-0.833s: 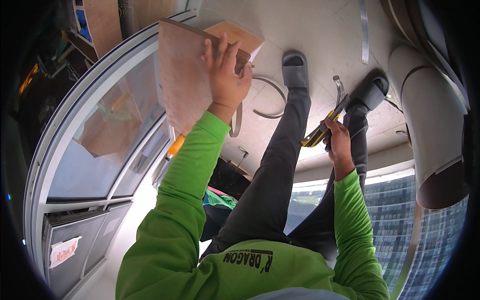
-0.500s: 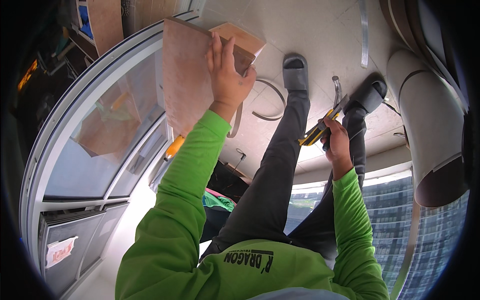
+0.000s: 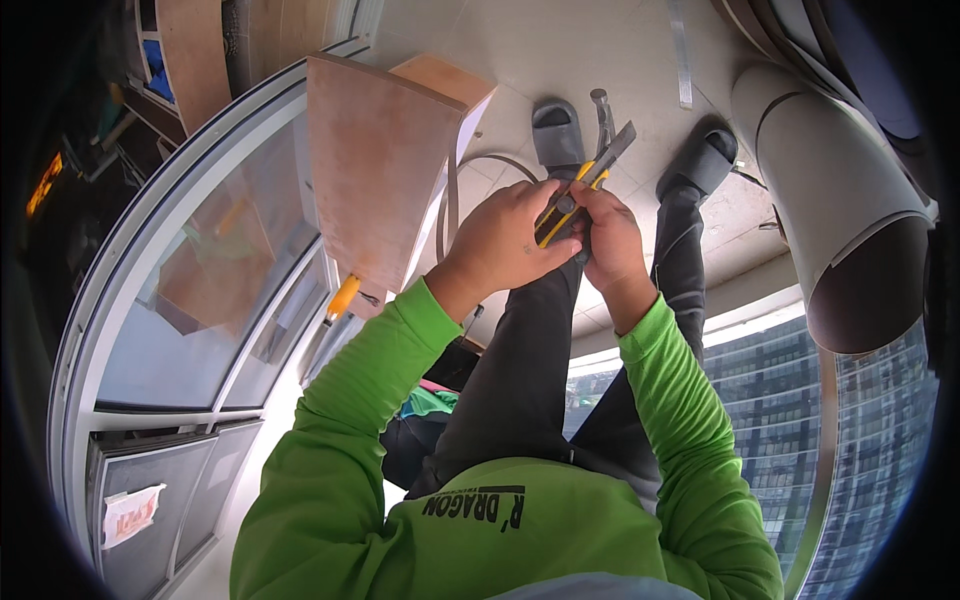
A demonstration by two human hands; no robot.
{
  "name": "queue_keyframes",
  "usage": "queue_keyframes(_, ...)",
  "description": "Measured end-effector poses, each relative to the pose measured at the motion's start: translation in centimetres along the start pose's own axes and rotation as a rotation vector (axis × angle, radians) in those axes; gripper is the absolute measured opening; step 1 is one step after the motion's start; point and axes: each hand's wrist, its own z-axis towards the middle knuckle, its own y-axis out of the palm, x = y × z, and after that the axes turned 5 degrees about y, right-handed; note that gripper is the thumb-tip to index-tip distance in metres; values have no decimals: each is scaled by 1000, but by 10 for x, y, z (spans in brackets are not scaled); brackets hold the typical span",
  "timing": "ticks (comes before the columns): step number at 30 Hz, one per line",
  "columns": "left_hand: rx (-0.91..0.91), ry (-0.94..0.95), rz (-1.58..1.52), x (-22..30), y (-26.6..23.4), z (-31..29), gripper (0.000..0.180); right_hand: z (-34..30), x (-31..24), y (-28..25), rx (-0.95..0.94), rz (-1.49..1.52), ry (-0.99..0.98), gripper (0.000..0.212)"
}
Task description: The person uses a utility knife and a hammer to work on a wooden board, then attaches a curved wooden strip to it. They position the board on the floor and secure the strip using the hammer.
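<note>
In front of my body, both hands meet on a yellow-and-black utility knife (image 3: 600, 160) with its wide blade out, pointing up and to the right. My left hand (image 3: 505, 235) pinches the knife's body from the left side. My right hand (image 3: 612, 240) closes round it from the right, and also holds a small hammer (image 3: 602, 112) whose metal head stands beyond the blade. The hammer's dark grip shows only partly below the fingers. Left of my hands stands a brown wooden panel (image 3: 375, 160), untouched, with a pale edge facing me.
A thin curved strip (image 3: 450, 205) hangs by the panel. Below it sits a yellow-handled tool (image 3: 343, 298). A large rolled sheet (image 3: 830, 200) lies at the right, near windows (image 3: 765, 400). A glazed sliding frame (image 3: 190, 300) curves along the left. A metal strip (image 3: 681, 60) lies on the floor.
My left hand has let go of the panel's top edge and come over to the knife. My right hand has moved left and inward with the knife and hammer.
</note>
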Motion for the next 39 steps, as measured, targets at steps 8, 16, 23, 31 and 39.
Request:
queue_keyframes(8,-137,-24,126,54,-19,-12,59,-66,-38,15,-87,-171,-10,20)
queue_keyframes(16,-261,-585,-368,29,-81,-4,41,-78,-55,20,-10,-262,73,29)
queue_keyframes(23,-351,-695,-385,-23,-146,29,34,-69,-22,13,236,-350,-34,79)
queue_keyframes(31,-467,-737,-355,-34,-185,53,35,-45,5,34,159,-127,1,47)
queue_keyframes(39,-388,-523,-178,-42,-148,26,37,-28,-8,61,92,-337,71,35)
